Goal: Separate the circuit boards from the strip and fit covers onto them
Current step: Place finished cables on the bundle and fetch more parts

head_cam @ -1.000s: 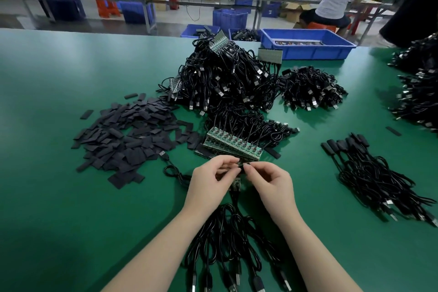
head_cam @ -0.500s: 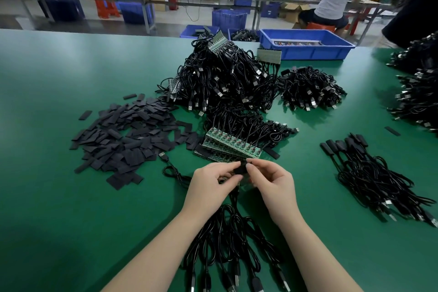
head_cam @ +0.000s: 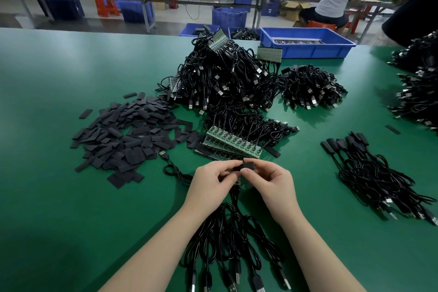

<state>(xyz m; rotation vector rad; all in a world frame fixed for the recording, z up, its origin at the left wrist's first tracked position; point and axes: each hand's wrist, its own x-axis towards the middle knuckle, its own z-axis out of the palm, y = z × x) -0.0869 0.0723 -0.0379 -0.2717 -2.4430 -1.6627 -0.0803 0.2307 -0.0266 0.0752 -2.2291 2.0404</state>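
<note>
From the head cam, low centre of frame, my left hand (head_cam: 211, 181) and right hand (head_cam: 270, 181) are both pinching a little black cover (head_cam: 246, 166) just below the green circuit board strip (head_cam: 233, 143), cables (head_cam: 227, 239) trailing toward me, loose covers pile (head_cam: 128, 135) sitting left on the green table (head_cam: 71, 197).

Black cover (head_cam: 246, 166), earlier hidden, now in view between fingertips of both hands, right hand (head_cam: 272, 182) slightly raised.
</note>
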